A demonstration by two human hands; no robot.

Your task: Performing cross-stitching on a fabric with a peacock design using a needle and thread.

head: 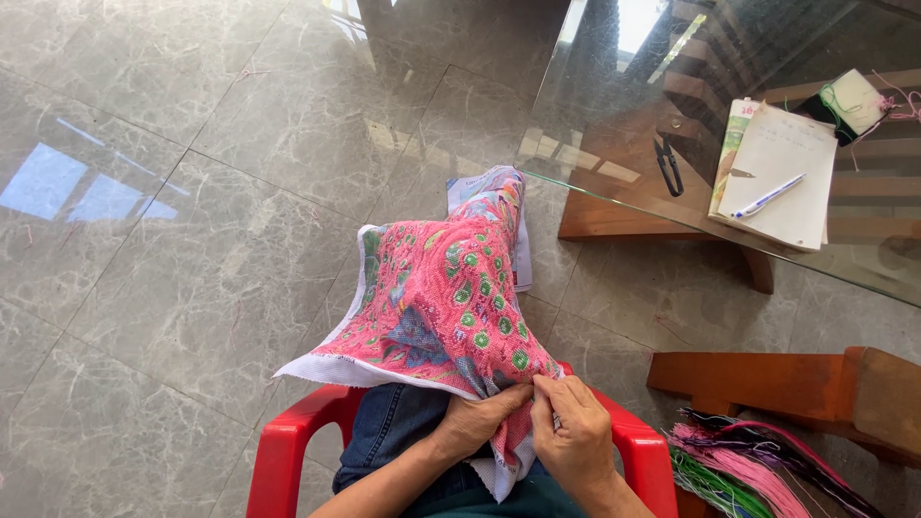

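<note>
View from above of a seated person at needlework. The embroidery cloth (441,307), a pink canvas worked with green spots and edged in bare white mesh, is draped over the person's knees and rises to a peak in the middle of the picture; its lower corner hangs down between the two forearms. The left hand (480,417) is clenched on the cloth's lower edge, fingers curled into the fabric. The right hand (574,432) pinches the same edge just beside it, thumb and fingertips pressed together on the cloth, so that the two hands touch. Whether a needle lies between the fingers cannot be told. A folded sheet of paper (523,259) shows behind the cloth's peak, partly hidden by it.

The person sits on a red plastic chair (288,451), whose arms appear on either side of the blue jeans (393,422). The floor (173,192) is of grey marbled tiles.

At upper right stands a glass-topped bench (614,115) on a wooden base. On the glass lie small black scissors (669,165), a notebook (779,173) with a blue and white pen (767,196) resting across its open page, and, at the far edge, a card wound with green thread (849,101).

At lower right, well apart from the bench top, a bundle of loose threads (748,465) in pink, green and black lies beside the chair and under a wooden stool (806,384).
</note>
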